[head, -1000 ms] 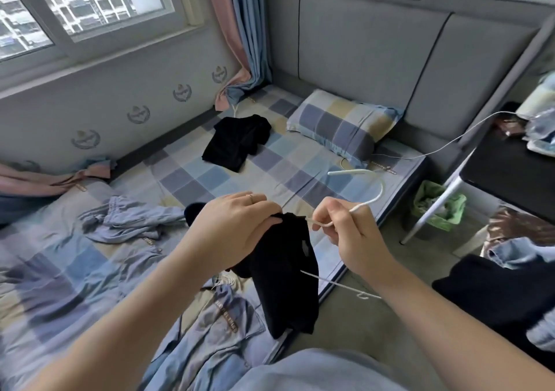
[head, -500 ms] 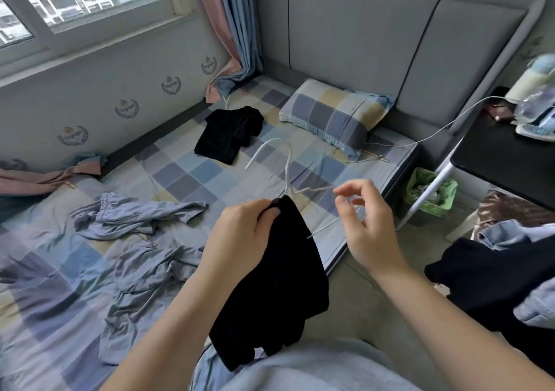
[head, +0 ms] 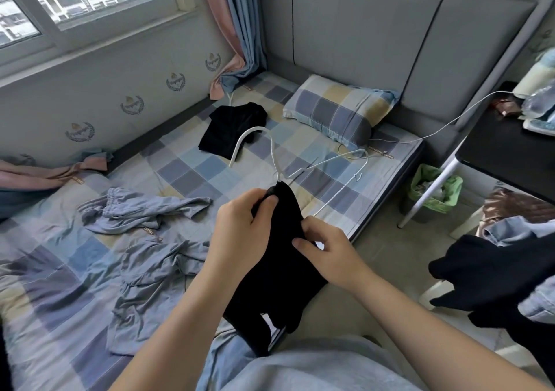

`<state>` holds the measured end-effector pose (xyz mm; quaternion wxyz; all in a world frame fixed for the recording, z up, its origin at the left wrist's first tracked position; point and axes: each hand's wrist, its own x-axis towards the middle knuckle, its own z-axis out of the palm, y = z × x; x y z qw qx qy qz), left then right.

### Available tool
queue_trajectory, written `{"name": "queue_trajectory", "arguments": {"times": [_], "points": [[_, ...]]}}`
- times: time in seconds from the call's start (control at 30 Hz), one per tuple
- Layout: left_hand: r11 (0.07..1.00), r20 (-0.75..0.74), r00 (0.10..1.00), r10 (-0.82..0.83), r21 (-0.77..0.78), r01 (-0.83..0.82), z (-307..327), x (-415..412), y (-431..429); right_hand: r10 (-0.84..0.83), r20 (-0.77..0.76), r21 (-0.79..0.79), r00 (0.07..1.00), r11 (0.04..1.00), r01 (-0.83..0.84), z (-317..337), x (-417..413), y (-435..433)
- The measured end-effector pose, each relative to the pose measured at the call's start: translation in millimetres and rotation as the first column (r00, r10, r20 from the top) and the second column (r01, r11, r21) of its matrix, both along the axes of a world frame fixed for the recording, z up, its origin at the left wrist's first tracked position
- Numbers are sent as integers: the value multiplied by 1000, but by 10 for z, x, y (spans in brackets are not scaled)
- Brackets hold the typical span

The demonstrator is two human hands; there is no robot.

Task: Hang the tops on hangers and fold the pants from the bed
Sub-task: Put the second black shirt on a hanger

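Observation:
A black top (head: pixel 279 273) hangs in front of me over the bed's edge. My left hand (head: pixel 240 234) grips its neck, where a white wire hanger (head: pixel 271 153) sticks out, hook pointing up and left. The hanger's right arm (head: pixel 345 180) stands bare outside the cloth. My right hand (head: pixel 326 252) pinches the top's right side below the neck. Another black top (head: pixel 232 126) lies flat on the checked bed (head: pixel 186 174). Blue-grey pants (head: pixel 132 207) and a second blue-grey garment (head: pixel 153 273) lie crumpled near me.
A checked pillow (head: pixel 336 111) lies by the grey headboard. A white cable (head: pixel 435 129) runs from the bed to a black table (head: pixel 504 153) on the right. A green bin (head: pixel 435 189) stands under it. Dark and denim clothes (head: pixel 495 273) pile at the right.
The hanger's hook now rises clear above the top's neck. My right hand dropped from the hanger wire and pinches the black cloth. The left hand keeps its hold at the neck.

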<state>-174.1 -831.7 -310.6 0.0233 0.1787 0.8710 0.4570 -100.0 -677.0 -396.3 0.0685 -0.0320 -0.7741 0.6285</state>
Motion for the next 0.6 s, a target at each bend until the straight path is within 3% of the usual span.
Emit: {"name": "queue_trajectory", "arguments": {"times": [0.1, 0.17, 0.23, 0.33, 0.43, 0.47, 0.53, 0.6], "points": [[1000, 14, 1000, -5, -12, 5, -19, 8, -16, 101, 17, -163, 995, 982, -97, 39, -3, -62], [999, 16, 1000, -20, -34, 21, -38, 7, -47, 204, 107, -307, 973, 938, -163, 82, -19, -43], [998, 3, 999, -32, -53, 32, -43, -13, -111, 321, 239, -327, 916, 915, -236, 129, -41, 43], [998, -43, 998, -41, -53, 39, -13, -89, -239, 385, 482, -94, 787, 916, -390, 33, -50, 247], [997, -53, 997, -61, -51, 59, 24, -167, -370, 134, 707, 308, 695, 826, -472, -235, -18, 469], [996, -43, 997, -71, -62, 68, 30, -194, -415, 26, 716, 444, 698, 755, -483, -316, 0, 526], [989, -6, 994, -107, -102, 106, 33, -249, -516, -86, 610, 644, 787, 633, -430, -428, 25, 634], [979, 19, 988, -155, -128, 156, 36, -303, -630, -122, 476, 732, 871, 603, -316, -461, 52, 762]]}}
